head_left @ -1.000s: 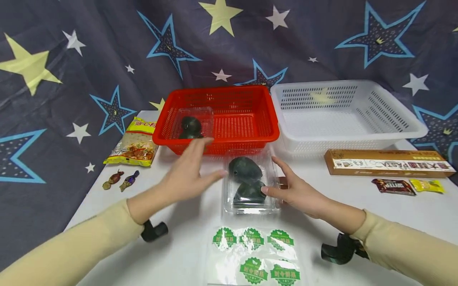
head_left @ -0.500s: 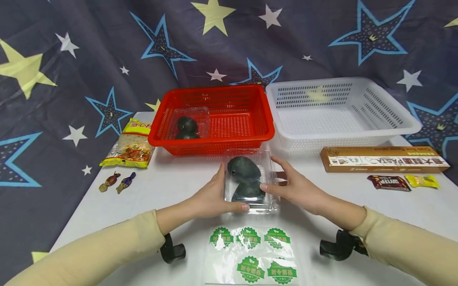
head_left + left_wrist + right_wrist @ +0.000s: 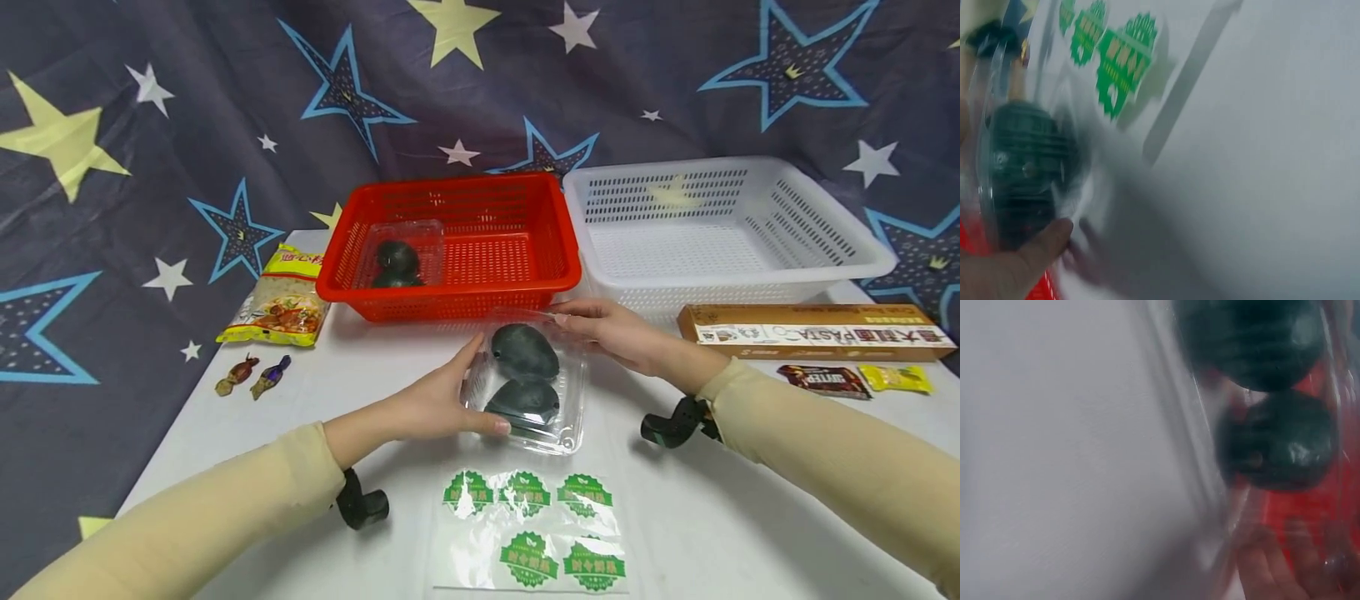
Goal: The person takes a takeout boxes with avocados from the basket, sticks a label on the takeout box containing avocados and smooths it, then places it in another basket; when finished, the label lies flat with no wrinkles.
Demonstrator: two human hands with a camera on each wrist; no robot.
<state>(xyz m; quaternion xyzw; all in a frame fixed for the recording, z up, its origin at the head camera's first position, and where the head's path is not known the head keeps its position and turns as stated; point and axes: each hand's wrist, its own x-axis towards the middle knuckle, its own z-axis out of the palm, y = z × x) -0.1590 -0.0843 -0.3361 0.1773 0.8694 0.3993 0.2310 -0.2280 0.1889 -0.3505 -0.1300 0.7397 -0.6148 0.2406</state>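
A clear plastic clamshell box (image 3: 572, 408) with two dark green avocados (image 3: 525, 352) stands in front of the red basket, slightly turned. Its left side is gripped by my left hand (image 3: 427, 408), thumb over the near left corner and fingers along the edge. My right hand (image 3: 618, 333) holds the far right corner, thumb on top. The right wrist view has the fingers (image 3: 1272, 565) behind the clear wall. In the left wrist view, the thumb (image 3: 1041, 247) lies against the box beside an avocado (image 3: 1025, 162). A sheet of green round stickers (image 3: 480, 542) lies just below the box.
The red basket (image 3: 450, 295) holds another clear box of avocados (image 3: 397, 257). Beside it stands a white basket (image 3: 720, 279). A yellow food bag (image 3: 277, 300) and wrapped candies (image 3: 270, 377) lie left; a pasta box (image 3: 817, 332) and snack bars (image 3: 825, 381) lie right.
My left hand came in from the upper left and took hold of the box's left side. My right hand slid from the right side to the far right corner, and the box turned slightly.
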